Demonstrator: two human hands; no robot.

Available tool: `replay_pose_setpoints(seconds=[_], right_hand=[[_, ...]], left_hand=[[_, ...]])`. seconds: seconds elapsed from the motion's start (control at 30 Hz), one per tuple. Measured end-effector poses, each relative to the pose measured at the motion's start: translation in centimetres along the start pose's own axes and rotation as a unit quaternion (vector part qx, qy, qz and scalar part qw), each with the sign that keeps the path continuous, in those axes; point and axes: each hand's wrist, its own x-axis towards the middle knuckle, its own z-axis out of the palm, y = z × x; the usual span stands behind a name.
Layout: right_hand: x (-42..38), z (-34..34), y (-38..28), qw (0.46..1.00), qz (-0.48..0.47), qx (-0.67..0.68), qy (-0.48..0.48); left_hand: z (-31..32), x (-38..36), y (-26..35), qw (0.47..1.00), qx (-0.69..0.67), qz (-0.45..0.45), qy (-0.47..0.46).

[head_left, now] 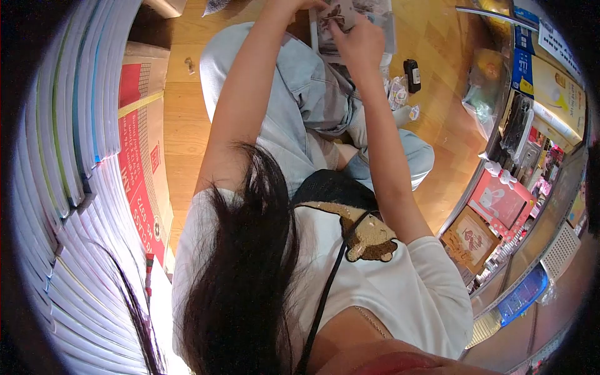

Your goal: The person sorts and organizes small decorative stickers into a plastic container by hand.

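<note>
At the top edge, my right hand [362, 42] is closed with thumb and fingers on a small pale packet with a dark pattern [339, 17]. My left hand [305, 3] is partly cut off by the top of the frame. Its visible fingers are bent in at the packet's upper left, and what they pinch is hidden. Both hands are over a clear plastic box [389, 31] on the floor, which has more dark-patterned things in it. Crumpled clear wrappers [399, 94] lie beside the box, near my foot.
I sit cross-legged on a wooden floor [184, 94]. A black item with a white label [412, 75] lies to the right. Stacked books [75, 144] and a red-and-brown carton [142, 144] stand on the left. A shelf with a pink box [500, 200] and packages lines the right.
</note>
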Motion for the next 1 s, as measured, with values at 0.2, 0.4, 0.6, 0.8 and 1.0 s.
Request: replay_pose_setpoints(seconds=[0.2,0.4,0.6,0.8,1.0], right_hand=[[-0.2,0.3,-1.1,0.997,0.034,-0.065,0.038],[-1.0,0.6,-1.5,0.990,-0.004,-0.125,0.058],[-0.8,2.6,-1.0,0.983,-0.025,-0.158,0.085],[-0.5,-0.1,-1.8,0.995,-0.009,-0.083,0.050],[-0.4,2.1,-0.6,0.992,-0.058,-0.104,0.048]], left_hand=[[0.4,1.0,-1.0,1.000,-0.007,0.007,0.000],[1.0,2.6,-2.4,0.997,0.058,0.052,0.010],[1.2,3.3,-3.5,0.997,0.056,0.045,0.016],[0.8,2.8,-2.8,0.995,0.099,0.024,0.024],[0.9,2.7,-2.8,0.995,0.098,0.018,0.029]])
